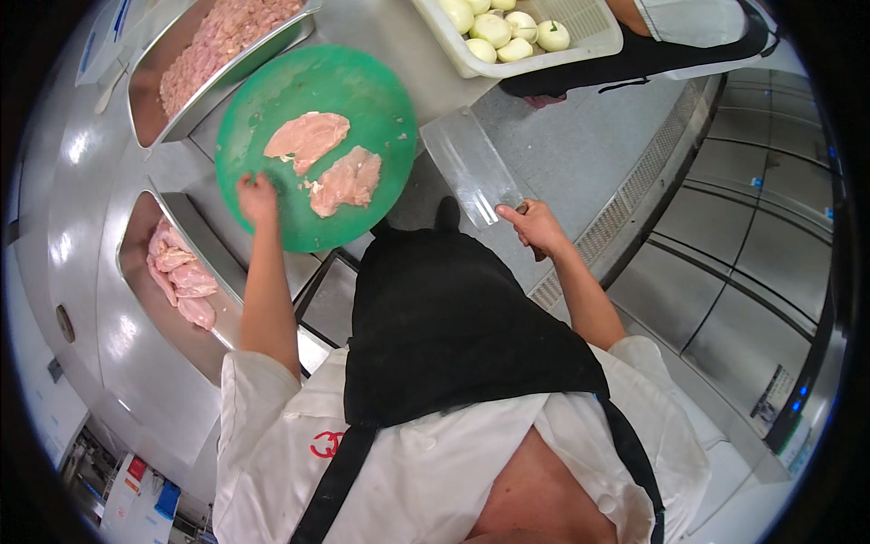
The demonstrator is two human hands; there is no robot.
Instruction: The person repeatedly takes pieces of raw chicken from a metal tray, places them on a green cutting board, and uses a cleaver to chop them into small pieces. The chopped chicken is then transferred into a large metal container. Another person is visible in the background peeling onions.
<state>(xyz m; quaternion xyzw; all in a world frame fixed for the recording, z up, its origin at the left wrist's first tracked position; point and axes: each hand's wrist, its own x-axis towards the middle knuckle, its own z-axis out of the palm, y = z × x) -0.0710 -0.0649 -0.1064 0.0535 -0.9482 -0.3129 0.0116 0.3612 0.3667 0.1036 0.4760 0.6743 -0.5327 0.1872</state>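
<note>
A round green cutting board (326,81) lies on the steel counter before me. Two flat pieces of raw poultry meat rest on it, one (309,139) farther away and the other (346,182) nearer and to the right. My left hand (257,198) is at the board's left part, its fingers bent; whether it touches the board or pinches something small, I cannot tell. Off the board to the right, my right hand (534,226) grips the handle of a cleaver with a broad rectangular blade (474,166), held over the floor.
A steel pan (146,102) of small-cut raw meat stands at the upper left. Below it, another steel pan (136,251) holds larger raw pieces. Peeled onions fill part of a white plastic basket (607,42) at the top, beside another person's arm (629,15). Steel cabinet doors (741,224) line the right.
</note>
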